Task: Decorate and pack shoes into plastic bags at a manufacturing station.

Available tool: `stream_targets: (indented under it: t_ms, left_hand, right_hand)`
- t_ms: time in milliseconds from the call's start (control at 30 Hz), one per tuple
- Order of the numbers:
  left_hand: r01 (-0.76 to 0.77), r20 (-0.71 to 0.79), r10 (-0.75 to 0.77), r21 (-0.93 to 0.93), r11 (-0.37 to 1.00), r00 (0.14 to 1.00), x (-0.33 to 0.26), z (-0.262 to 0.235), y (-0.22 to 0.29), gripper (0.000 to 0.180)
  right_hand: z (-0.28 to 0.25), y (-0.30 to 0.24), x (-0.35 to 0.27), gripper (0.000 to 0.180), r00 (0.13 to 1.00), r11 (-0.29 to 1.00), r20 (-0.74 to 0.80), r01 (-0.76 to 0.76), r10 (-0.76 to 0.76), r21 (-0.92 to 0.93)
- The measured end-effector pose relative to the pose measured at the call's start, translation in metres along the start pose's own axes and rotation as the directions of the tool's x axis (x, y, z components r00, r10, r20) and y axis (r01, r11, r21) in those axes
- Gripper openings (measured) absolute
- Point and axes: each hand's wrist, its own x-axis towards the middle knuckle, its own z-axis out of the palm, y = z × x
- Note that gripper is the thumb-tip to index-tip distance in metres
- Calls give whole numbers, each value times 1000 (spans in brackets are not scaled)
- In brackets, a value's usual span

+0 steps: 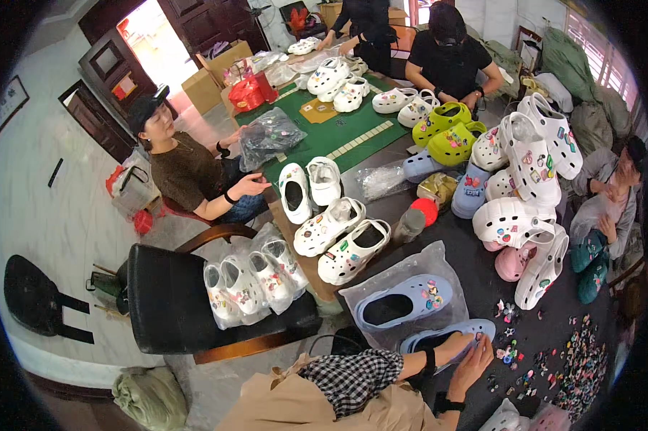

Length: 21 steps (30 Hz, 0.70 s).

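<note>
A light blue clog (487,327) lies in front of me on the dark table. Into its foot opening reaches my left hand (450,349), its fingers hidden inside the shoe. My right hand (470,372) is closed over the toe part, fingertips pinched together against the upper; whatever sits between them is too small to make out. Beside it, the matching blue clog (432,293), with colourful charms on its toe, rests on a clear plastic bag (439,260). Right of my hands are loose shoe charms (509,354) and a dense spread of small charms (581,366).
White decorated clogs (360,251) stand beyond the bag, near a red-lidded jar (410,224). Stacked clogs (514,219) rise at the right. Bagged clogs (248,287) sit on a black chair (169,302). Across the table a person (195,165) handles a plastic bag; other people work farther back.
</note>
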Motion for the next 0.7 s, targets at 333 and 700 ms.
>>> stream_targets:
  t_ms: [333,700]
  left_hand:
    - [90,-41,-100,-202,975,994,0,4,-7,41]
    - [86,-89,-113,-260,962,990,-2,11,-2,38]
  right_hand:
    - [-24,3,17,14,993,968,115,-23,-6,249]
    - [-3,7,25,33,983,875,-26,-151,183,460]
